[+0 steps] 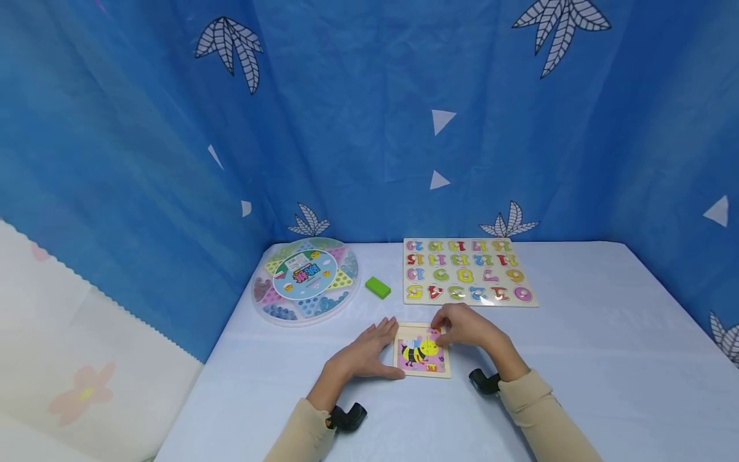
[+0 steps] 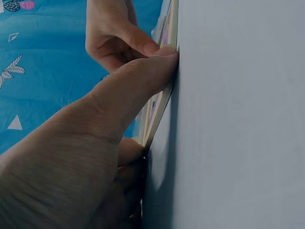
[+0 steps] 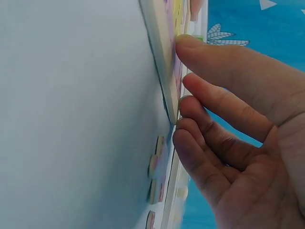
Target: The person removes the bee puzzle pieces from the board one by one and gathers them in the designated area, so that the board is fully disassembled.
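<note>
The left hand, spread wide, touches the left side of a square bee puzzle, flat on the white table, pale wood framing pink, yellow and black; the right hand, fingers loosely bent and parted, touches its right side

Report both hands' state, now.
Left hand: open, touching the left side of the bee puzzle.
Right hand: open, fingers loosely bent at the puzzle's right side, nothing visibly pinched.
</note>
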The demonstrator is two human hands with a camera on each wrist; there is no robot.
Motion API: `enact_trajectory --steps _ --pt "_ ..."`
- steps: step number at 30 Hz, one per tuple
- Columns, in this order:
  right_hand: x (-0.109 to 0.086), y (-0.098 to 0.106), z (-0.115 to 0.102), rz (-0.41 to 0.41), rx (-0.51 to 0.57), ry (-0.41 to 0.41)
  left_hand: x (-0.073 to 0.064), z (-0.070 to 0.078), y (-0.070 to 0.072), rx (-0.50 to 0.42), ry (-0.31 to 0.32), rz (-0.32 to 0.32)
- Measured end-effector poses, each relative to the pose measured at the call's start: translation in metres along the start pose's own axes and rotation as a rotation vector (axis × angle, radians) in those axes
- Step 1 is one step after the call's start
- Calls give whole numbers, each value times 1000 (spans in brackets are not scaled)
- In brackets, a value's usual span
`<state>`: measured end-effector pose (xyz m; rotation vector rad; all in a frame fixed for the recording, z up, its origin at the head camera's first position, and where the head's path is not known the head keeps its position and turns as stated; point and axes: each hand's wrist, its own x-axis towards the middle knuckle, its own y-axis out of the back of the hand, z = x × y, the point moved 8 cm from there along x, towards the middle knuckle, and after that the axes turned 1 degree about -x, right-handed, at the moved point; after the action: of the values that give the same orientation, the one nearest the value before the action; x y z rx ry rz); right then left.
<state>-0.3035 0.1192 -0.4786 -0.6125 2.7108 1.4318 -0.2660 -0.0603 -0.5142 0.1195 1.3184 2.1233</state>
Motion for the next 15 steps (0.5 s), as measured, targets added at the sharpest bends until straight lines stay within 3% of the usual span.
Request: enact_trajectory --steps 15 --pt "0 -1 3 10 -37 28 1 0 -1 3 -2 -4"
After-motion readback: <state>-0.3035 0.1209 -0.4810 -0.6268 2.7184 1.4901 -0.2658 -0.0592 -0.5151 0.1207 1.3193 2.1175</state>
